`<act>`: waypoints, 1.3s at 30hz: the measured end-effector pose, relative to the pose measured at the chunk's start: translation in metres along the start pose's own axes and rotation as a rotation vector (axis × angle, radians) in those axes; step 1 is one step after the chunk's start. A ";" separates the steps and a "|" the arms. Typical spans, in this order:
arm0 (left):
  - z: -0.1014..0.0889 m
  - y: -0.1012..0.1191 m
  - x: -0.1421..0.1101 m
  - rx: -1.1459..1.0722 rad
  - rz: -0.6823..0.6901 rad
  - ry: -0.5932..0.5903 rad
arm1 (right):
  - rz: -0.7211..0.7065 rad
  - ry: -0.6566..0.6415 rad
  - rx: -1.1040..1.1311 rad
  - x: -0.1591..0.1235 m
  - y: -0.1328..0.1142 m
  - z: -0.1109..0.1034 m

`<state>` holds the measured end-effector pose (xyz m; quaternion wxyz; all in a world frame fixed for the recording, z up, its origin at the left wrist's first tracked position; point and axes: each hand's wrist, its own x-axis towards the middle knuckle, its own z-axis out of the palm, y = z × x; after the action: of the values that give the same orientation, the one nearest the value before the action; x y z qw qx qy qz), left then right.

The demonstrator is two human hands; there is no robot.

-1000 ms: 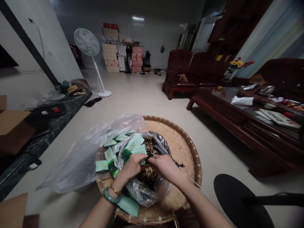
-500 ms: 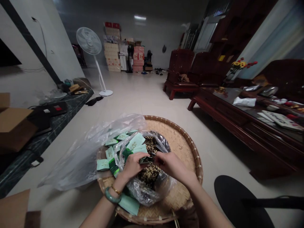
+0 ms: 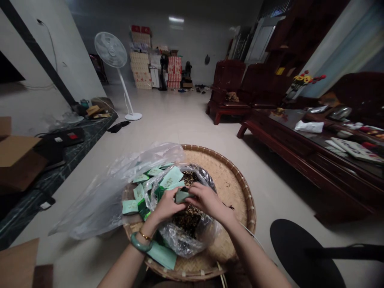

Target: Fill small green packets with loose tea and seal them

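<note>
A: What's in the grip?

B: A small pouch [image 3: 181,196]. The left hand [image 3: 166,206] pinches its left side, thumb and fingers closed on it, and the right hand [image 3: 208,201] has its fingers closed on the right side.

A: How does the pouch look?

B: Muted, greyish green on the side facing the wearer, with a dark patch along the top. I can't tell whether that patch is the mouth or something inside. Its body looks slightly rounded, and fingers cover both side edges.

A: Where is it, exactly?

B: Between the two hands, above the mix [image 3: 187,220], which is loose, dark brown and flecked with pale yellow bits. The mix lies in a clear, crinkled bag [image 3: 180,244], whose near edge bunches up on the wearer's side of the grip.

A: And around that?

B: Left of the grip are packets [image 3: 130,207], mint green with faint printing, some showing brighter green parts. A plastic sheet [image 3: 96,204] spreads farther left, over the rim. Everything centres on a round woven tray [image 3: 234,172], its bare part right of the grip.
</note>
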<state>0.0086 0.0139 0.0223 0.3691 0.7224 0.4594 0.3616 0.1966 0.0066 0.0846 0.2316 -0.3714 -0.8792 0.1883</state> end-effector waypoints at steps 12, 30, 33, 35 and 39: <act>-0.007 -0.006 0.003 -0.252 -0.249 -0.273 | 0.402 0.043 0.659 0.007 0.054 0.019; 0.005 -0.017 -0.001 -0.022 0.310 0.016 | 0.226 -0.153 -0.341 -0.008 -0.051 -0.018; 0.005 -0.017 -0.002 0.012 0.348 0.032 | 0.298 -0.189 -0.379 -0.004 -0.056 -0.020; 0.005 -0.018 -0.003 0.020 0.351 0.027 | 0.344 -0.229 -0.407 -0.002 -0.057 -0.020; 0.005 -0.017 -0.002 0.028 0.300 -0.007 | 0.358 -0.283 -0.411 0.003 -0.051 -0.014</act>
<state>0.0055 0.0159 0.0051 0.3027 0.7893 0.3499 0.4037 0.1741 -0.0223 0.1224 -0.0100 -0.5296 -0.8430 0.0940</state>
